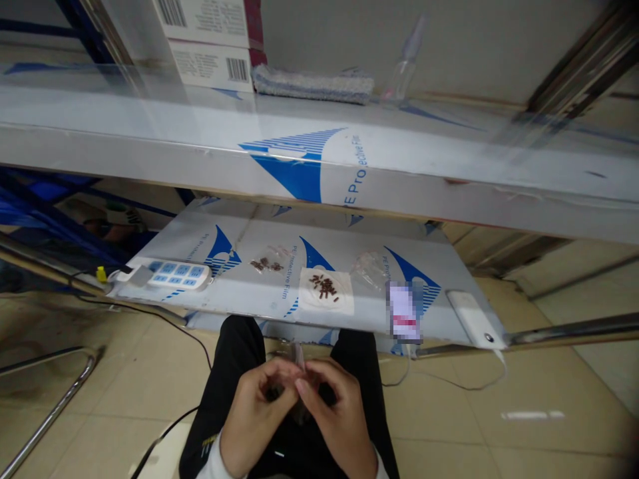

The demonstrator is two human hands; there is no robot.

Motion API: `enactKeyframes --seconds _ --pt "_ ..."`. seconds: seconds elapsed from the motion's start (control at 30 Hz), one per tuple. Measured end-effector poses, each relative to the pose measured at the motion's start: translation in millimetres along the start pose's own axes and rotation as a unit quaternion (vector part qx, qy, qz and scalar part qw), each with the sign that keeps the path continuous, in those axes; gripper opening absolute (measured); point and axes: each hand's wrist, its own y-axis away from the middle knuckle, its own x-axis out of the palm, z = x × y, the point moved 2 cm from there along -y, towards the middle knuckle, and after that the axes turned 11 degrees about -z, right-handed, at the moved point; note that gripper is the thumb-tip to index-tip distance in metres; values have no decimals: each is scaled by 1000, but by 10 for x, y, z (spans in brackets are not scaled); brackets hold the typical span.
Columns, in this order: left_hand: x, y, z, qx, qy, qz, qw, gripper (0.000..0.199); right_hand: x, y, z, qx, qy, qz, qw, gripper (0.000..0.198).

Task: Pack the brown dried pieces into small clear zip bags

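Note:
Close together above my lap, my left hand (pixel 262 409) and my right hand (pixel 337 412) both pinch a small clear plastic bag (pixel 298 354). Its upper part sticks out between the fingertips; the rest is mostly hidden by the fingers. Beyond them on the work surface, small dark brown pieces (pixel 325 287) lie heaped on a white square sheet (pixel 344 303). A clear plastic bag with similar brown pieces (pixel 269 261) rests to the left of the sheet. Crumpled clear plastic bags (pixel 370 269) lie to its right.
A power strip (pixel 180 274) sits at the surface's left. A blurred-out phone (pixel 403 309) and a white power bank (pixel 474 319) with cables are at the right. The shelf (pixel 200 150) above holds boxes (pixel 212 63), a folded cloth (pixel 314 85) and a clear bottle (pixel 402 73).

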Motion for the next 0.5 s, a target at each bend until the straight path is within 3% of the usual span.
enactKeyframes --seconds 0.1,0.23,0.3,0.4,0.5 --pt "9 71 -31 47 -103 -32 993 18 26 -17 -17 16 50 20 998 25" --pt "-31 123 -91 96 -223 -131 961 14 -83 -38 -55 -48 182 -39 981 20" --pt "-34 131 -127 107 -245 -149 952 12 -150 -55 -58 -84 207 -55 973 19" --pt "-20 125 -182 114 -256 -155 947 12 -204 -98 -33 -142 185 -12 972 47" --pt "-13 110 -216 115 -251 -143 950 12 -205 -131 -16 -161 113 86 977 52"
